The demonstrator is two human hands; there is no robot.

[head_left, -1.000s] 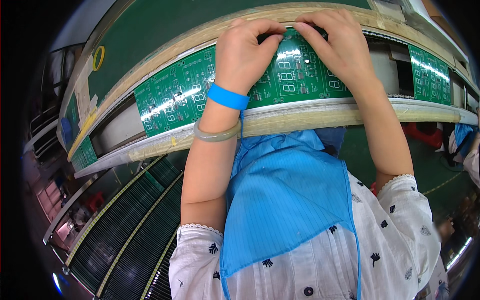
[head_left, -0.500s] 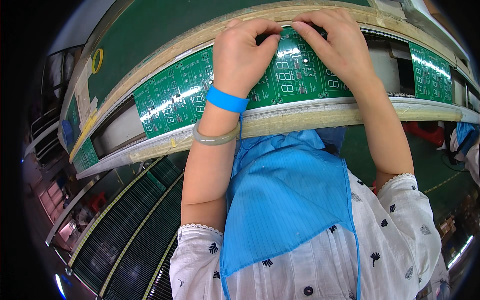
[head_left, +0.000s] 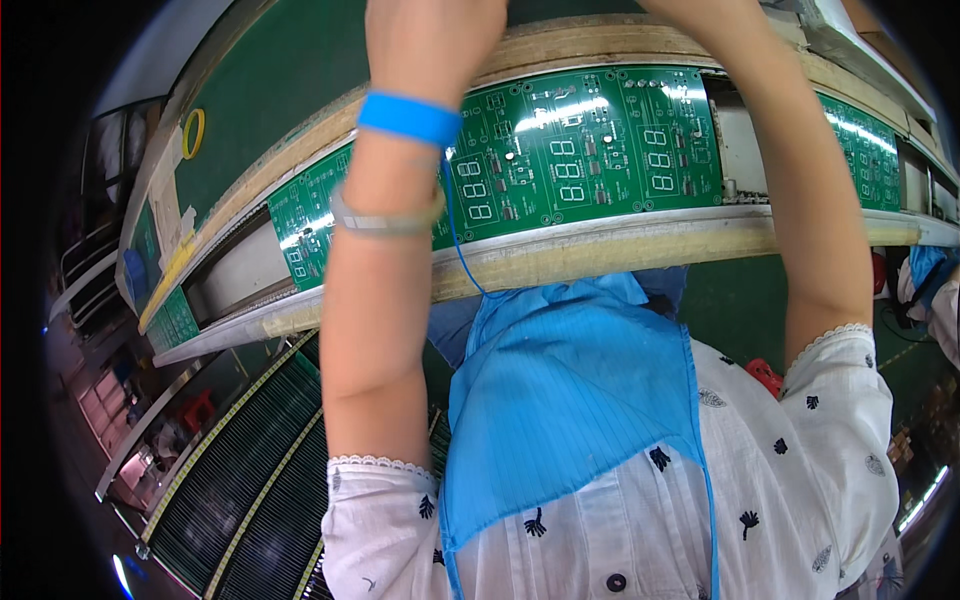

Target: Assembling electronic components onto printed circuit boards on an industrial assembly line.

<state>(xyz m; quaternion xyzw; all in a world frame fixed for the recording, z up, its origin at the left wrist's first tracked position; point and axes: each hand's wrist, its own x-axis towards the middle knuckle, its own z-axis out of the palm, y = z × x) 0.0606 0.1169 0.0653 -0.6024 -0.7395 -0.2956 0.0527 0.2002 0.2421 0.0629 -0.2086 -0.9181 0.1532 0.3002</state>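
My left hand [head_left: 437,42] and right hand [head_left: 712,12] were beyond green circuit board [head_left: 615,170], partly outside view; wide or narrow, I could not tell.

Left arm [head_left: 375,320] and right arm [head_left: 818,170] stretched forward, hands [head_left: 435,45] cut by upper edge, grip hard to tell

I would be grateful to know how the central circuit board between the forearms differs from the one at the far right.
The central board looks larger in the picture than the far-right board. The central board shows three columns of white digit outlines in plain view, whereas the far-right board is partly hidden by the right forearm. Both are green with white markings and lie along the same pale front rail.
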